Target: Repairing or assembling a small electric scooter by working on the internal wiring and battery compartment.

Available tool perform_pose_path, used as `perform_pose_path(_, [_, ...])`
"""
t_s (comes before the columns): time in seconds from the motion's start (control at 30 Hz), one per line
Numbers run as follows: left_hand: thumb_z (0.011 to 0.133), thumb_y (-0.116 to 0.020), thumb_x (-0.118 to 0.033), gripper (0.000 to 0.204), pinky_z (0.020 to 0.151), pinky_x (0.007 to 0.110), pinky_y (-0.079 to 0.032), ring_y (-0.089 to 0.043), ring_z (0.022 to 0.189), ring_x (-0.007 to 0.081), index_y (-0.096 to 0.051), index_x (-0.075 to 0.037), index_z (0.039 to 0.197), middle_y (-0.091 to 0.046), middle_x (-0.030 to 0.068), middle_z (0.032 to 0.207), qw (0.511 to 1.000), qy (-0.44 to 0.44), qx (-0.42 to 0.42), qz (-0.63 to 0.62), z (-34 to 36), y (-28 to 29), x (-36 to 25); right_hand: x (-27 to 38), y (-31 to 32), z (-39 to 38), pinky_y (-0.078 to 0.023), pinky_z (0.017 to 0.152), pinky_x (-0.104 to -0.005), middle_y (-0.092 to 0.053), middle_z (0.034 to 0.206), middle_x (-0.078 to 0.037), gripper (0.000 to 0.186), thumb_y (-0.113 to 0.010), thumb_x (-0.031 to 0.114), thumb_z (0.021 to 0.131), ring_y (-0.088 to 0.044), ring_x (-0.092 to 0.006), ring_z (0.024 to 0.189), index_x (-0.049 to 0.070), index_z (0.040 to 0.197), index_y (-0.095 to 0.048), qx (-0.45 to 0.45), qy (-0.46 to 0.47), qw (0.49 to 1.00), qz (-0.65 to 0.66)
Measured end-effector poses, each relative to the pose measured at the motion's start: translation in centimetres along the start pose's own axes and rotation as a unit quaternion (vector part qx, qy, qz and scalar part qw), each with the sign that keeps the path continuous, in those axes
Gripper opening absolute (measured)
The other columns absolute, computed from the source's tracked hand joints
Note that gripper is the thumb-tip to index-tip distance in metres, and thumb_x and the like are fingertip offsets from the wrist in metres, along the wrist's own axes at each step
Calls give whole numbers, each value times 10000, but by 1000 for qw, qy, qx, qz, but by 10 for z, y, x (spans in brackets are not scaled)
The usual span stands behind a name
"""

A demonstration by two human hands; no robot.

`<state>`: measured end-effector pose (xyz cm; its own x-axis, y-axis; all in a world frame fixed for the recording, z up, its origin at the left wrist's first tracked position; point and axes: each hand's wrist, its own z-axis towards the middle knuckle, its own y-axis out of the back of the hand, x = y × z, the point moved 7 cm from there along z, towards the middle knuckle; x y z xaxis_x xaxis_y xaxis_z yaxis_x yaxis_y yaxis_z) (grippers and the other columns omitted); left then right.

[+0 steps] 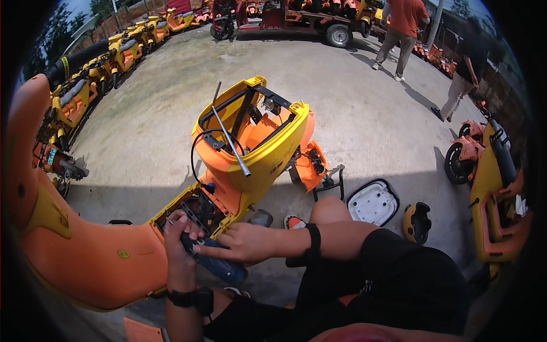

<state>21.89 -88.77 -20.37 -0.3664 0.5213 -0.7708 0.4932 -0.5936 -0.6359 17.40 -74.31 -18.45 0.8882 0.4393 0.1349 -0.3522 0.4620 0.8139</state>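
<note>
My left hand (pixel 181 242) is closed on a blue-and-black power tool (pixel 222 268), with a thin metal piece near its thumb. My right hand (pixel 236 242) is on the same tool, fingers curled and index finger extended across it. Both hands are beside the open lower compartment (pixel 202 208) of an orange-and-yellow scooter body (pixel 233 182). Its upright front section holds a black frame, and a metal rod (pixel 239 159) leans across it with a looped black cable. The scooter's curved orange rear body (pixel 97 251) lies to my left.
A white tray-like panel (pixel 370 200), yellow helmet (pixel 416 222) and detached orange part (pixel 307 168) lie right of the scooter. Scooters line the left (pixel 77 108) and right (pixel 490 194). Two people (pixel 401 34) (pixel 461 80) walk near a red trailer (pixel 285 25). Another orange panel (pixel 141 330) lies below.
</note>
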Motion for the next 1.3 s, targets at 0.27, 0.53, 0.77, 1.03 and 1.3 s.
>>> perform_pose_path(0.27, [914, -565, -123, 82, 580, 278, -491, -493, 544, 92, -492, -93, 937, -443, -8, 665, 999, -6, 45, -26, -5, -20, -13, 7, -2, 6, -456, 508, -373, -535, 824, -141, 938, -719, 269, 701, -583, -288, 573, 37, 1489, -265, -61, -24, 996, 53])
perform_pose_path(0.53, [936, -552, -163, 78, 612, 286, -490, -506, 584, 102, -493, -112, 941, -471, -5, 709, 998, 3, -16, -61, 4, 1, -6, -3, -8, 9, -467, 553, -396, -551, 884, -156, 982, -712, 254, 680, -598, -308, 629, 26, 1501, -224, -47, -48, 993, 98])
perform_pose_path(0.77, [946, -547, -215, 110, 628, 292, -486, -502, 594, 107, -502, -116, 934, -484, -7, 711, 994, 20, -38, -99, 3, -4, -3, -5, -7, 5, -468, 550, -392, -549, 884, -156, 996, -716, 264, 677, -598, -309, 629, -2, 1495, -215, -45, -55, 994, 87])
perform_pose_path(1.03, [940, -550, -224, 128, 652, 301, -476, -501, 614, 113, -499, -110, 910, -487, -3, 723, 993, 29, -23, -114, 5, -4, -2, -5, -2, 7, -495, 577, -386, -572, 957, -178, 982, -715, 253, 668, -624, -314, 667, -22, 1481, -237, -29, -69, 992, 102])
perform_pose_path(1.3, [937, -553, -215, 127, 668, 305, -480, -504, 619, 119, -501, -104, 905, -489, 3, 728, 993, 37, -24, -114, 5, -7, 2, -7, -4, 2, -489, 584, -390, -555, 916, -163, 1021, -726, 266, 668, -614, -318, 679, -4, 1497, -195, -13, -83, 991, 108])
